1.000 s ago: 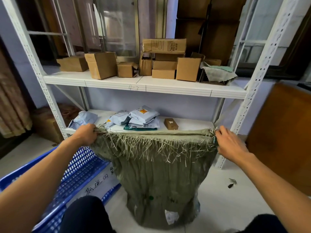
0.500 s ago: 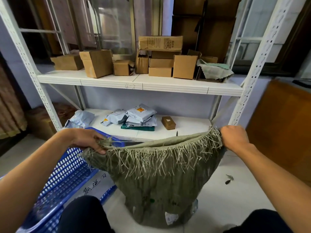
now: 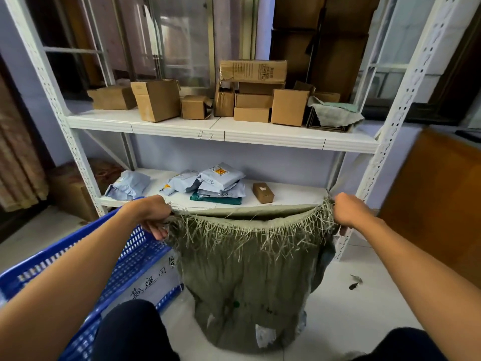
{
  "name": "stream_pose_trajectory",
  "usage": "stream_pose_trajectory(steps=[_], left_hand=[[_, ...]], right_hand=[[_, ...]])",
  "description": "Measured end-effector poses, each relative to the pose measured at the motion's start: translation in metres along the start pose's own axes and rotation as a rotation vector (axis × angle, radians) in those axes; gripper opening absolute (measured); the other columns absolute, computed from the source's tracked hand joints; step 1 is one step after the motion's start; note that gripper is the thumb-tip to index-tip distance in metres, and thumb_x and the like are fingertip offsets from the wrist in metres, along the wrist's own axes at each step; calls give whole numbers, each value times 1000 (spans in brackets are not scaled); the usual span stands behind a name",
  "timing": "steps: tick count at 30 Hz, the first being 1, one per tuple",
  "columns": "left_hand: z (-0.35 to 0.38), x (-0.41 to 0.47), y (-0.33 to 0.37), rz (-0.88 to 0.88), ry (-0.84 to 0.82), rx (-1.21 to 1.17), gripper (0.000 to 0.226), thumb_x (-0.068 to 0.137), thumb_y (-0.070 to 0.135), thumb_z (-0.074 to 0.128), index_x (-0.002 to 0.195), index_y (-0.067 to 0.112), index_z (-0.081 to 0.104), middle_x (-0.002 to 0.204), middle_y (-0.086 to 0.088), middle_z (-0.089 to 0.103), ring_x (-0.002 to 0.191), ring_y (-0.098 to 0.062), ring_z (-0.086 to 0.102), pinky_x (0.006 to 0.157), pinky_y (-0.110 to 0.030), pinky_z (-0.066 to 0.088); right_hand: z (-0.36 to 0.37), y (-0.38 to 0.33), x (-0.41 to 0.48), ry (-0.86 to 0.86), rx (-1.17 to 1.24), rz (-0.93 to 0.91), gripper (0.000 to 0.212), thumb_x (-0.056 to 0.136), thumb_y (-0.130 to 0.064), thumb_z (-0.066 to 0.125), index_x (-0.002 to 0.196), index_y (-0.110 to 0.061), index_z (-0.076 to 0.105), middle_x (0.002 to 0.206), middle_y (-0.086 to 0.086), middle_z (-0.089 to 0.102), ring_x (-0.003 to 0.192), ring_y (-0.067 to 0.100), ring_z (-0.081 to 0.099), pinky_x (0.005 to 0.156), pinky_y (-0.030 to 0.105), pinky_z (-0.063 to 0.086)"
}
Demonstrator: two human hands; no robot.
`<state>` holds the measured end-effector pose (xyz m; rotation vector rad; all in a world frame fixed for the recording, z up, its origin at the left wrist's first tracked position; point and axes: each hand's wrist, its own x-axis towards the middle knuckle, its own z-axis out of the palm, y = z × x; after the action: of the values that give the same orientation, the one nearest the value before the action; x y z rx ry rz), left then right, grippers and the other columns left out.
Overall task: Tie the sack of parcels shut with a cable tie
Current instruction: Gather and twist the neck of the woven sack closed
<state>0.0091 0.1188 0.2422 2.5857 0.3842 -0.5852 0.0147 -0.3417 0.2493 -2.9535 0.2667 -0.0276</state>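
Note:
A green woven sack (image 3: 250,277) stands upright on the floor in front of me, its frayed top edge stretched flat between both hands. My left hand (image 3: 153,213) grips the left corner of the sack's mouth. At the right corner my right hand (image 3: 350,212) is closed on the fabric. The mouth is pulled into a narrow slit, and what lies inside is hidden. No cable tie shows anywhere in the head view.
A blue plastic crate (image 3: 125,259) sits on the floor to the left of the sack. Behind stands a white metal shelf (image 3: 223,134) with cardboard boxes (image 3: 156,100) on top and grey mailer bags (image 3: 221,182) below. A wooden panel (image 3: 437,199) leans at the right.
Both hands keep their hold on the sack's corners. The left corner, which had sagged lower half a second ago, is raised level again and the mouth is stretched taut.

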Motion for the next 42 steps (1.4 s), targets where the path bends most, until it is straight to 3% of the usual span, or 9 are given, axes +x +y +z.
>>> stream_pose_trajectory(steps=[5,10,12,15,21,25,33,38,42], left_hand=[[-3,-5,10,8,268,267,42,102,24,38,126,0,63,135,-19,63,117,-32,63,97,-38,53],[-2,-7,7,-18,329,49,40,103,27,44,126,1,62,126,-20,66,104,-32,64,90,-32,52],[1,-1,4,-41,309,-158,28,105,21,43,105,-1,61,90,-19,68,69,-27,64,63,-27,57],[4,9,-1,-115,180,-787,23,103,7,34,100,-1,55,67,-18,69,46,-27,67,55,-41,62],[14,11,-3,-105,105,-1406,25,106,11,30,104,7,54,101,-17,71,84,-30,70,81,-49,56],[20,13,-1,-56,91,-1449,25,104,9,33,106,6,58,99,-19,71,89,-30,70,71,-46,55],[20,8,4,204,-34,-1551,47,97,32,33,126,3,57,121,-22,71,116,-37,65,95,-55,52],[27,16,4,154,95,-1375,31,103,2,31,121,-4,55,123,-25,68,114,-32,68,88,-48,59],[36,14,11,152,253,-1088,13,99,-8,49,94,-5,61,100,-24,71,93,-34,72,60,-24,63]], right_hand=[[-4,-5,5,-124,521,118,25,100,-2,39,82,2,56,74,20,62,67,40,69,58,43,59],[-8,-5,3,-206,839,165,27,96,3,34,87,-3,58,60,11,61,47,23,60,40,28,54],[-8,-6,2,-237,919,182,30,92,5,33,85,-4,61,51,9,63,45,22,63,48,33,59],[-8,-7,1,-255,1075,210,35,95,-1,31,91,-8,65,59,9,68,60,26,66,59,38,61],[-4,-10,-1,-250,1256,262,34,101,-6,30,95,-9,63,75,12,70,69,27,68,68,41,58],[0,-10,0,-194,1407,358,26,101,-10,31,92,-11,55,75,12,63,68,28,63,56,43,61],[8,-8,0,-159,1648,439,40,100,-35,25,92,-12,57,84,15,66,76,34,64,91,54,52],[12,-9,-2,-165,1512,409,21,99,-12,35,92,-8,54,78,11,60,66,24,59,51,34,58],[22,0,4,-142,1204,300,10,94,2,55,90,-4,61,99,15,63,84,22,61,69,30,57]])
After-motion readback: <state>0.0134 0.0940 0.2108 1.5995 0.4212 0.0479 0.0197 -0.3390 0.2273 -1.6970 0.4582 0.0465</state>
